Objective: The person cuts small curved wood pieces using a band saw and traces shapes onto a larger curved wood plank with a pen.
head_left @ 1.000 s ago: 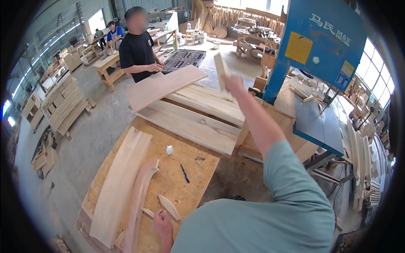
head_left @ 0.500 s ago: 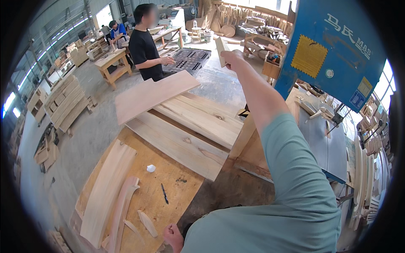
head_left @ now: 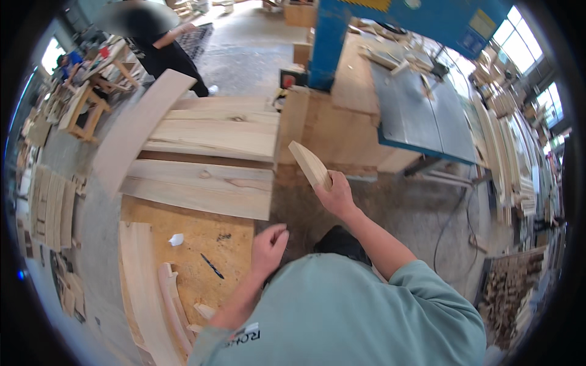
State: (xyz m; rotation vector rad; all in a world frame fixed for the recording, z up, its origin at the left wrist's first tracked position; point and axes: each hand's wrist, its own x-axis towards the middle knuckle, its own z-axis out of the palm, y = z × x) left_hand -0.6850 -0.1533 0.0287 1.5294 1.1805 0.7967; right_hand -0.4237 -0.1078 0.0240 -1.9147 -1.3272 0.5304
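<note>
My right hand [head_left: 336,194] is closed around one end of a small wooden piece [head_left: 307,163] with a curved edge, held up over the floor between the workbench and the machine. My left hand [head_left: 270,249] is loosely curled by the bench's right edge, and nothing shows in it. On the yellowish bench top [head_left: 186,222] lie a black pen [head_left: 212,266], a small white object [head_left: 176,239], a long pale board [head_left: 146,283] and a narrow curved strip [head_left: 171,293]. Wide planks [head_left: 207,183] cover the bench's far part, with a pinkish board [head_left: 143,128] laid across their left ends.
At the right stands a blue machine [head_left: 329,55] with a grey metal table [head_left: 415,116], wood pieces lying on it. A wooden panel [head_left: 329,131] stands before it. A person in black [head_left: 160,46] is beyond the planks. Stacked wood [head_left: 52,207] is at the left; a cable crosses the floor.
My right hand has come down and back toward me with the wooden piece. My left hand has risen beside the bench edge. The view has turned to the right and down.
</note>
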